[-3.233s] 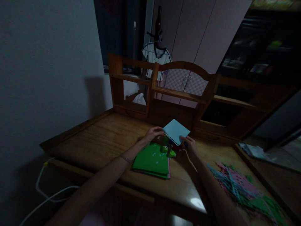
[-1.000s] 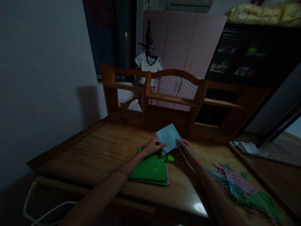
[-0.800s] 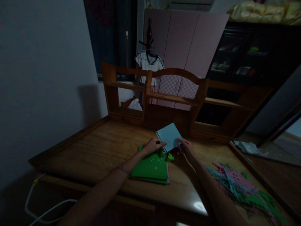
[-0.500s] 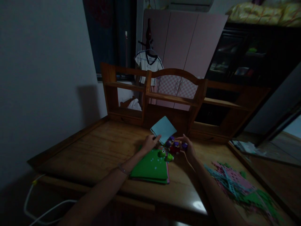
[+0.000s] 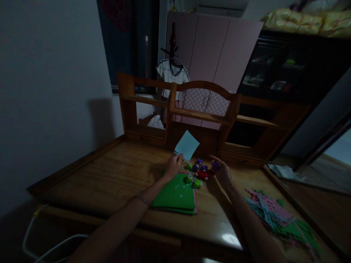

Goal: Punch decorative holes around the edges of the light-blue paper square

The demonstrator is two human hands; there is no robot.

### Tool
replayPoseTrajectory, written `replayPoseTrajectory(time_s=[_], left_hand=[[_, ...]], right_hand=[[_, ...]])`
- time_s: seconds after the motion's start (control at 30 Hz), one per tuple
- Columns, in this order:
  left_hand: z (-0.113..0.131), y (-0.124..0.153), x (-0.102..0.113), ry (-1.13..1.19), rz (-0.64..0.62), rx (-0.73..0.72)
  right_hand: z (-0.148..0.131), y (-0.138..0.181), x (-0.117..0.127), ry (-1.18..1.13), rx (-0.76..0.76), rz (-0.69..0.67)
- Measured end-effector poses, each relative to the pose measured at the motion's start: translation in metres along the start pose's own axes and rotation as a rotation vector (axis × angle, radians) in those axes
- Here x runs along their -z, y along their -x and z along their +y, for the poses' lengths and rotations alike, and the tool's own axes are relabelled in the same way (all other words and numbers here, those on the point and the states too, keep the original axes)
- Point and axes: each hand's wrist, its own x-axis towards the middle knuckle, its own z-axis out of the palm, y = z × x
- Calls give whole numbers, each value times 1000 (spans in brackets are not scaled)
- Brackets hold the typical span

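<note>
My left hand [image 5: 173, 167] is closed on a light blue sheet of paper [image 5: 187, 145], pinched at its lower edge, where a row of small notches runs. The sheet is raised and tilted above the desk. In my right hand [image 5: 223, 174] is a small purple craft punch [image 5: 215, 166], its index finger stretched out above it. Between the hands lie several more small punches: purple ones [image 5: 199, 162], a red one [image 5: 203, 175] and green ones [image 5: 197, 183]. A stack of green paper sheets [image 5: 175, 195], sprinkled with tiny blue cut-outs, lies under my left hand.
A heap of punched pink, blue and green paper scraps [image 5: 276, 213] lies on the right of the wooden desk [image 5: 109, 175]. A wooden shelf unit [image 5: 203, 114] rises along the back. A white cable [image 5: 30, 230] hangs at the lower left.
The blue sheet has moved left and slightly up with my left hand, away from the punches, uncovering a green one. My right hand has shifted slightly right, holding the purple punch.
</note>
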Motion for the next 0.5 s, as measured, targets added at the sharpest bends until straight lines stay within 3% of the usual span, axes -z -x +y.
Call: replayPoseTrajectory(time_s=[0.2,0.5], left_hand=[[-1,0,0,-43,-33,-27],[-4,0,-2,-33,-46,-41]], right_hand=[[8,5,-7,261,4,12],[13,14,-21,522,254,-190]])
